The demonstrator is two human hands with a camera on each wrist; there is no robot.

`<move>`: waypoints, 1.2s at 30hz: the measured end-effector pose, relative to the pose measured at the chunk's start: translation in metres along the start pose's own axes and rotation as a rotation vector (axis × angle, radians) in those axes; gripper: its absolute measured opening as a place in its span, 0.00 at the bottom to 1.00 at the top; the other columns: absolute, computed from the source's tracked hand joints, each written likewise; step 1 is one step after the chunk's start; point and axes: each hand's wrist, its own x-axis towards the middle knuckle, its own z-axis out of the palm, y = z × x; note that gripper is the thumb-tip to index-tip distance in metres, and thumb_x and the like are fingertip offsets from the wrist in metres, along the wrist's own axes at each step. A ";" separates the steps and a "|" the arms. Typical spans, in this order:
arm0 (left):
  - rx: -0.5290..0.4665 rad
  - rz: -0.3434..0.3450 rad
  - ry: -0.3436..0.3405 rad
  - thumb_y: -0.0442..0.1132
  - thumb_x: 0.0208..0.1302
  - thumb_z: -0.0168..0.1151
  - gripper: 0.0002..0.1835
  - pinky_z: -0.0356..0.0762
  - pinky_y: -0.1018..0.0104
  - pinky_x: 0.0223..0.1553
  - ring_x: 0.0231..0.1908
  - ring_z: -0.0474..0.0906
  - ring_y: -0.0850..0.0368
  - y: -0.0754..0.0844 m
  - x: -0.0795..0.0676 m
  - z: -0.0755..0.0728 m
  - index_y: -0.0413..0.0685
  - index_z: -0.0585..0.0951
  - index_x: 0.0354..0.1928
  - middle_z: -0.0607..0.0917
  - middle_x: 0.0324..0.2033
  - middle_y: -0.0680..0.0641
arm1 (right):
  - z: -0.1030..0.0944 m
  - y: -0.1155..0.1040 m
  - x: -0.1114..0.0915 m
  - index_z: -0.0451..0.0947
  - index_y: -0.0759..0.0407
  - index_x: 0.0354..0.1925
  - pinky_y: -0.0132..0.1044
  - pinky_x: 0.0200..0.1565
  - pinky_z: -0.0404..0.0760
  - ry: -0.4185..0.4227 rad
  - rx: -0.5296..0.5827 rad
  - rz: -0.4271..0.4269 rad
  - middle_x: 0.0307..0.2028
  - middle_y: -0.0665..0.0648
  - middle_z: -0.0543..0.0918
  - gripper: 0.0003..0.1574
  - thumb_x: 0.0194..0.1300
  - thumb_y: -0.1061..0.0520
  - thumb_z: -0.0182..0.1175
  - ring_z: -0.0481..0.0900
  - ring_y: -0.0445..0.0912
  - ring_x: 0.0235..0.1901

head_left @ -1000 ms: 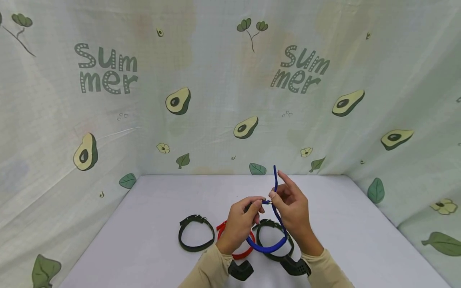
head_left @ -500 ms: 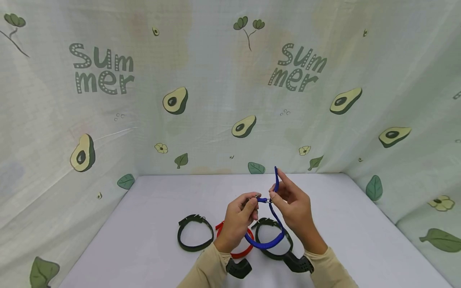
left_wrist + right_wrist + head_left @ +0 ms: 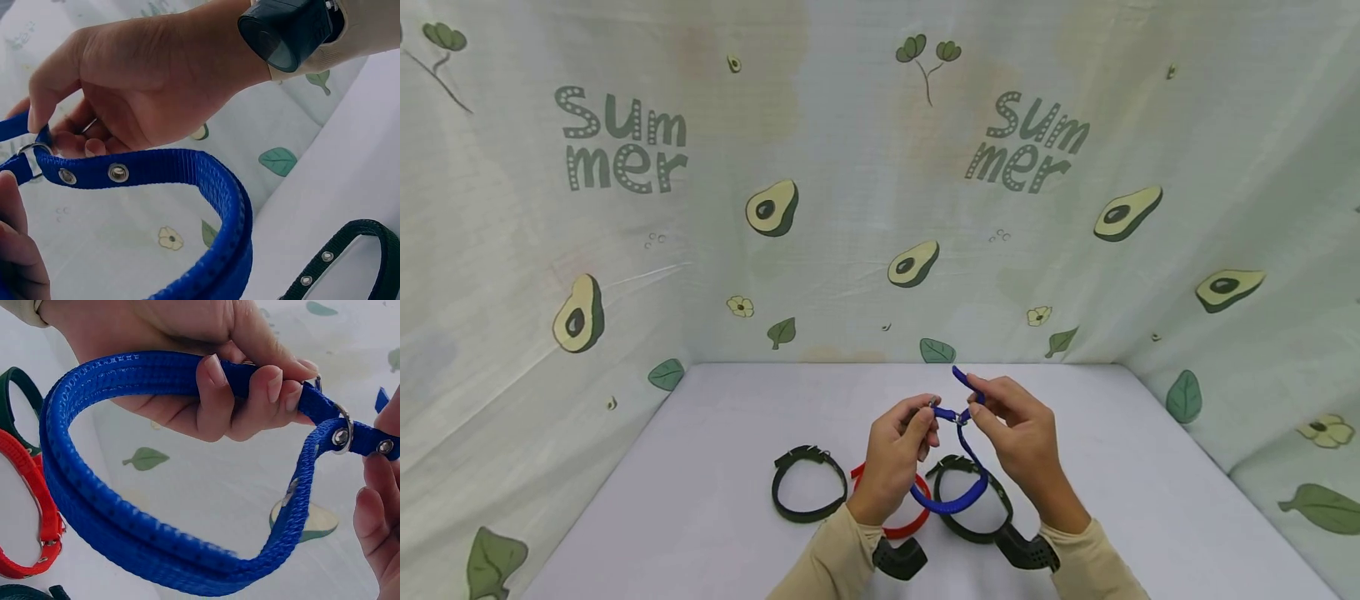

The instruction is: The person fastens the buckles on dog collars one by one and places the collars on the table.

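Note:
A blue dog collar (image 3: 951, 504) hangs in a loop between both hands, above the table. My left hand (image 3: 897, 458) grips its buckle end; in the right wrist view the left fingers (image 3: 215, 384) curl round the band close to the metal buckle (image 3: 317, 381). My right hand (image 3: 1018, 425) pinches the strap's free end (image 3: 962, 377), whose tip points up and left. Between the hands, the eyeleted strap passes through a metal ring (image 3: 344, 428). The left wrist view shows an eyelet (image 3: 118, 172) on the strap, with the right hand (image 3: 137, 81) behind it.
On the white table (image 3: 737, 467) lie a dark green collar (image 3: 808, 517) at left, a red collar (image 3: 910, 529) partly behind the left hand, and another dark green collar (image 3: 977, 537) below the blue loop. A printed cloth (image 3: 835, 125) surrounds the table.
My right hand has shifted slightly right, and the strap's upright free end has bent over to the left. My left hand has moved slightly left, still holding the buckle end.

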 end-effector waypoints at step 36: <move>0.153 0.063 -0.044 0.42 0.73 0.60 0.15 0.79 0.71 0.33 0.32 0.79 0.45 -0.003 -0.004 -0.002 0.48 0.79 0.58 0.82 0.35 0.46 | 0.007 0.007 -0.002 0.89 0.61 0.41 0.26 0.29 0.75 -0.068 -0.234 -0.283 0.34 0.50 0.80 0.20 0.53 0.75 0.58 0.73 0.39 0.28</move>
